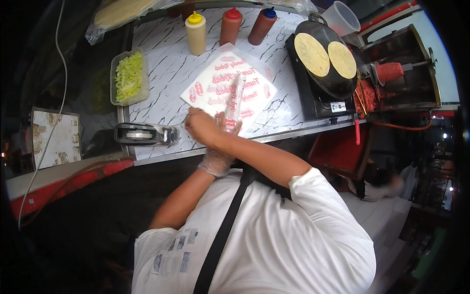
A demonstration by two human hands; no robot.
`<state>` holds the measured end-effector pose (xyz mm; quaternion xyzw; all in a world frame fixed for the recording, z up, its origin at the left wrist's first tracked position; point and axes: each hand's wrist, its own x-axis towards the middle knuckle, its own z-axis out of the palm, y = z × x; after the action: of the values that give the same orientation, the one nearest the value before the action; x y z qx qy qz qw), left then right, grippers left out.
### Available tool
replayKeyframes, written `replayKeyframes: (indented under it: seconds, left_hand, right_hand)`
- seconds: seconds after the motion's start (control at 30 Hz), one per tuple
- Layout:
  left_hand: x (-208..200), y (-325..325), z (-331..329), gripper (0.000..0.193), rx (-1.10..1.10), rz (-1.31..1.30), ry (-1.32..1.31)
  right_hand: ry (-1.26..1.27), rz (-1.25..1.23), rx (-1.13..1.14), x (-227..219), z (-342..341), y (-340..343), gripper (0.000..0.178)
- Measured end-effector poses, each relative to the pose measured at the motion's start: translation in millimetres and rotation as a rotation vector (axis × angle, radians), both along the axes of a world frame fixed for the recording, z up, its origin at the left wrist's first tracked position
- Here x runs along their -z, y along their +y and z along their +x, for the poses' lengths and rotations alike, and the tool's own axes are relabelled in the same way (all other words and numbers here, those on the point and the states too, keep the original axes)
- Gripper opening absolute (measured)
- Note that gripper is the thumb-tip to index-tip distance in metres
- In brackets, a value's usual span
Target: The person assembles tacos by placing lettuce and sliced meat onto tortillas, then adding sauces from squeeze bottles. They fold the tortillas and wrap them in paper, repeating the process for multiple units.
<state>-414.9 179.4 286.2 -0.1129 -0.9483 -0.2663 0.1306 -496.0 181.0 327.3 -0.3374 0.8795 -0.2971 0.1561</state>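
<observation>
My right forearm crosses over my left one. In a clear plastic glove, my left hand [227, 123] grips the lower end of a slim roll wrapped in printed white paper [236, 98]. The roll tilts slightly right over a stack of white wrapping paper with red print [208, 81]. My right hand [199, 126] is closed, its fingers pinched together between the stack and a black tape dispenser [147, 134]. What it pinches, if anything, is too small to tell. The dispenser lies at the counter's near left edge, just left of my right hand.
Shredded lettuce fills a clear tub [115, 93] at the left. Along the back stand a yellow-capped bottle [196, 36], a red-capped bottle [230, 29] and a blue-capped bottle [262, 28]. Two flatbreads [313, 55] lie on a black griddle [325, 85], beside a meat spit [390, 72].
</observation>
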Motion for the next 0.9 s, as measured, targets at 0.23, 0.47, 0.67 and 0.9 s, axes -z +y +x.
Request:
replayKeyframes:
  seconds: [0.23, 0.47, 0.67, 0.9]
  left_hand:
    - [-9, 2, -2, 0.071, -0.024, 0.016, -0.163]
    - [-12, 1, -3, 0.072, -0.016, 0.020, -0.143]
    - [-12, 2, -3, 0.068, -0.023, 0.021, -0.152]
    - [-10, 3, -3, 0.064, -0.032, -0.001, -0.158]
  right_hand:
    - [-0.201, -0.219, 0.393, -3, -29, 119, 0.014]
    - [-0.188, -0.305, 0.574, 19, -26, 120, 0.043]
    - [-0.196, -0.277, 0.555, 14, -40, 114, 0.044]
    - [-0.024, -0.110, 0.596, 16, -46, 98, 0.031]
